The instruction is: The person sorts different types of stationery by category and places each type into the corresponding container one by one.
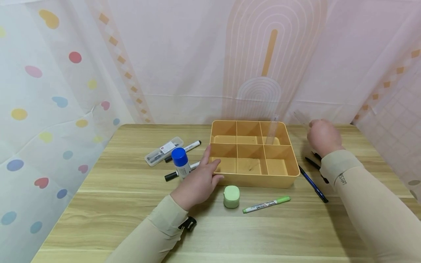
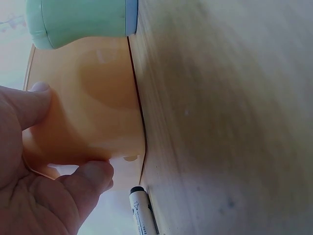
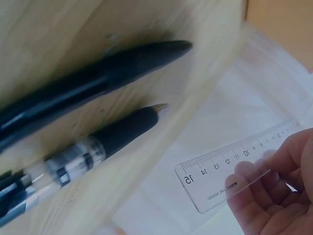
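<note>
An orange six-compartment organizer box (image 1: 253,179) stands on the table. At its near left corner my left hand (image 1: 198,182) grips the wall, with fingers on either side of the corner in the left wrist view. My right hand (image 1: 325,137), beyond the box's right side, pinches a clear plastic ruler (image 3: 210,188) between thumb and fingers, numbers up to 15 showing. Another clear strip (image 1: 272,129) leans upright in the back right compartment. Beneath the right hand lie dark pens (image 3: 98,85); a blue pen (image 1: 314,184) rests beside the box.
In front of the box are a light green rounded container (image 1: 231,197) and a green highlighter (image 1: 266,204). To the left stand a blue-capped glue stick (image 1: 179,157), black-capped markers (image 1: 192,146) and a clear case (image 1: 163,151). A patterned curtain (image 1: 184,54) hangs behind the table.
</note>
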A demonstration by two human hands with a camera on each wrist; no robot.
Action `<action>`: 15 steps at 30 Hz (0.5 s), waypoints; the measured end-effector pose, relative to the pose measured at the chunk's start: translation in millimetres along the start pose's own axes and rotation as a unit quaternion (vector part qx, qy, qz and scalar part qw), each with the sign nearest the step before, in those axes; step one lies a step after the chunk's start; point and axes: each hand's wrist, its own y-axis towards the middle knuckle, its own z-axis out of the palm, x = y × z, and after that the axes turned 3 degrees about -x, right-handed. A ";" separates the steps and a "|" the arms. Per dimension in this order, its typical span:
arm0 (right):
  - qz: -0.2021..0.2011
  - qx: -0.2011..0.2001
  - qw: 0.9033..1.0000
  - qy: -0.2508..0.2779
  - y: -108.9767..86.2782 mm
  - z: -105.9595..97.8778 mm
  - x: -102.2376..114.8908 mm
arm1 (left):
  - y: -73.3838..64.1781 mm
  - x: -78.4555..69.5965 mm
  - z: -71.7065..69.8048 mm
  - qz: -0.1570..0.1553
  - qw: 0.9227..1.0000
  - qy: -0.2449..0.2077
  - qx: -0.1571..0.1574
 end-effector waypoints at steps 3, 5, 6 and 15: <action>-0.003 -0.008 1.000 0.005 -0.6 -1.0 3.6 | 0.0 0.2 0.0 0.000 1.000 0.000 0.000; -0.002 -0.013 1.000 0.013 -1.0 -1.8 5.8 | -0.1 0.3 0.1 0.000 1.000 0.000 0.000; -0.002 -0.016 1.000 0.015 -1.0 -2.1 6.6 | -0.2 0.3 0.2 0.000 1.000 0.000 0.000; -0.005 -0.043 0.998 0.044 -2.5 -6.7 13.9 | -0.4 0.2 0.0 0.000 1.000 0.003 0.002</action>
